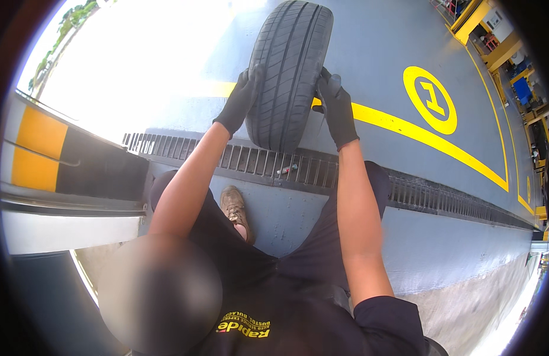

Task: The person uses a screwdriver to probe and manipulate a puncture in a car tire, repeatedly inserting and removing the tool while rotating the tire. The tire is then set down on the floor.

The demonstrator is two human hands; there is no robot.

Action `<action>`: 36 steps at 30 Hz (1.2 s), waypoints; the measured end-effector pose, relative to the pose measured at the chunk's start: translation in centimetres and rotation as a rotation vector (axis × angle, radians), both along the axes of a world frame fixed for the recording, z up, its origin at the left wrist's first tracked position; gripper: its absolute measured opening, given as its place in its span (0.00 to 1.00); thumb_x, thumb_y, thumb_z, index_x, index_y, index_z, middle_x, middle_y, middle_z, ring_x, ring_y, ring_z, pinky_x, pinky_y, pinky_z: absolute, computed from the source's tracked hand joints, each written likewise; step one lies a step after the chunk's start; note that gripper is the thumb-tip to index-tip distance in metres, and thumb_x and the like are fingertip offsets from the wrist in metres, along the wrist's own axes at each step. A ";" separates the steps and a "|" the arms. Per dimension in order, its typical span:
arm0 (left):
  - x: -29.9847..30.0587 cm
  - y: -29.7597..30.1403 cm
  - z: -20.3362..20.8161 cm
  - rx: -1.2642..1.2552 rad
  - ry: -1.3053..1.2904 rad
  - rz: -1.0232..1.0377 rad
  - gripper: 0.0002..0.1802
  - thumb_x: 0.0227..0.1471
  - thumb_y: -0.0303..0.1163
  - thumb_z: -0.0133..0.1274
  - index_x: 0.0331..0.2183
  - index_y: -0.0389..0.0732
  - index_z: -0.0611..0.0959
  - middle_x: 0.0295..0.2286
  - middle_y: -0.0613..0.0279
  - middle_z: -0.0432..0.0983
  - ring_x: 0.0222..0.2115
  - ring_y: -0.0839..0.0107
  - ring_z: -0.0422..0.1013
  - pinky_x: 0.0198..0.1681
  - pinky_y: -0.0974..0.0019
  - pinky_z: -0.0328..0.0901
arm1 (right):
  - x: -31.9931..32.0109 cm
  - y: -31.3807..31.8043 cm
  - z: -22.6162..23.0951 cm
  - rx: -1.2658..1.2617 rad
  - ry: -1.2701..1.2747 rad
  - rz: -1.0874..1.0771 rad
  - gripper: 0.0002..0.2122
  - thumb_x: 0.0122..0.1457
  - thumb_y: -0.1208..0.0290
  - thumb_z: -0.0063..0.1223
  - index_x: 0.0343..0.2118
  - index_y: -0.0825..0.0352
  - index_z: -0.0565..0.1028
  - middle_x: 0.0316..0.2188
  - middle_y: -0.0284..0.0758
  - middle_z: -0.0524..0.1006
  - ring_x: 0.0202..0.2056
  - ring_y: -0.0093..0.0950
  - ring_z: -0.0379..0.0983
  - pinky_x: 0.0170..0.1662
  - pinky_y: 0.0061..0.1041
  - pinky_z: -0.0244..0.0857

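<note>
A black car tyre (286, 74) stands upright on its tread in front of me, leaning slightly, with its grooved tread facing me. My left hand (242, 101), in a dark glove, presses against the tyre's left side. On the opposite side my right hand (337, 107), also gloved, grips the edge of the tyre; some fingertips are hidden behind it. Both arms stretch forward, and the tyre is held between the two hands. Its lower end is over or close to a floor drain grate (239, 160).
A small piece of litter (287, 169) lies on the grate. Yellow lines (405, 127) and a painted yellow circle (430, 101) mark the grey floor. At left is a yellow-and-black striped barrier (67, 154). Yellow equipment (470, 21) lines the far right. My shoe (234, 207) is below the tyre.
</note>
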State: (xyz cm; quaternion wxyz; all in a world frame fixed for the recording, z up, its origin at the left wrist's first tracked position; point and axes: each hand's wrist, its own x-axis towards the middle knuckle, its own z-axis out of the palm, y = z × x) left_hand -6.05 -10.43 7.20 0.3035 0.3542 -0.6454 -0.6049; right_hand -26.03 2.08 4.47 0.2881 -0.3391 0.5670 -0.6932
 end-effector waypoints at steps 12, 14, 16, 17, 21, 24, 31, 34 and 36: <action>0.6 -0.7 0.8 0.134 0.058 0.043 0.51 0.64 0.70 0.23 0.67 0.35 0.60 0.65 0.47 0.58 0.67 0.56 0.54 0.70 0.58 0.47 | 3.3 -0.1 1.7 0.144 0.359 -0.097 0.31 0.65 0.60 0.54 0.67 0.71 0.60 0.50 0.50 0.78 0.51 0.39 0.77 0.54 0.35 0.69; 0.7 -0.6 1.1 0.106 0.027 0.046 0.51 0.64 0.70 0.23 0.67 0.35 0.62 0.65 0.46 0.60 0.67 0.56 0.55 0.69 0.58 0.47 | 3.1 0.1 2.1 0.176 0.399 -0.099 0.31 0.65 0.60 0.53 0.66 0.71 0.60 0.50 0.51 0.78 0.50 0.40 0.78 0.53 0.35 0.70; 0.2 -0.2 1.4 0.087 0.036 0.067 0.51 0.66 0.67 0.20 0.65 0.31 0.63 0.62 0.43 0.64 0.64 0.56 0.59 0.68 0.60 0.49 | 2.9 0.2 2.2 0.185 0.429 -0.127 0.31 0.65 0.60 0.53 0.66 0.71 0.60 0.49 0.51 0.78 0.49 0.40 0.78 0.53 0.35 0.70; 0.2 -0.3 1.5 0.071 0.037 0.081 0.51 0.66 0.66 0.18 0.64 0.29 0.64 0.61 0.41 0.66 0.63 0.56 0.61 0.68 0.61 0.50 | 3.0 0.1 2.4 0.182 0.439 -0.139 0.31 0.65 0.60 0.53 0.66 0.71 0.61 0.49 0.51 0.78 0.49 0.40 0.78 0.52 0.35 0.70; 0.5 -0.6 1.1 0.094 0.082 0.013 0.49 0.65 0.69 0.23 0.66 0.35 0.62 0.65 0.47 0.59 0.67 0.57 0.54 0.69 0.57 0.47 | 3.1 -0.1 3.1 0.140 0.359 -0.106 0.30 0.65 0.59 0.53 0.66 0.70 0.61 0.49 0.51 0.78 0.49 0.42 0.78 0.52 0.35 0.70; 0.3 -0.7 0.8 0.086 0.083 0.028 0.49 0.65 0.68 0.23 0.67 0.35 0.62 0.65 0.48 0.58 0.67 0.57 0.53 0.69 0.57 0.46 | 2.4 -0.7 2.4 0.108 0.371 -0.109 0.31 0.66 0.59 0.52 0.66 0.70 0.61 0.49 0.51 0.79 0.49 0.42 0.78 0.52 0.34 0.70; 0.5 -0.8 0.2 -0.117 0.136 0.003 0.44 0.68 0.60 0.32 0.65 0.29 0.61 0.60 0.39 0.65 0.64 0.55 0.60 0.66 0.59 0.55 | 2.7 -0.2 2.8 0.219 0.398 -0.112 0.32 0.65 0.58 0.53 0.66 0.71 0.61 0.50 0.49 0.78 0.50 0.37 0.77 0.52 0.32 0.69; 0.3 -1.6 0.0 -0.409 -0.363 -0.021 0.44 0.66 0.60 0.42 0.65 0.32 0.61 0.57 0.43 0.70 0.59 0.56 0.68 0.61 0.61 0.61 | 1.8 0.1 3.0 0.261 0.442 -0.064 0.32 0.65 0.56 0.55 0.67 0.69 0.61 0.51 0.51 0.78 0.52 0.41 0.77 0.54 0.34 0.69; 0.1 -2.2 0.7 -0.514 -0.640 -0.018 0.45 0.64 0.61 0.44 0.64 0.32 0.63 0.54 0.44 0.73 0.54 0.54 0.72 0.58 0.60 0.65 | 1.4 0.0 3.1 0.251 0.461 -0.056 0.32 0.65 0.56 0.55 0.65 0.70 0.63 0.49 0.50 0.79 0.49 0.39 0.78 0.52 0.33 0.69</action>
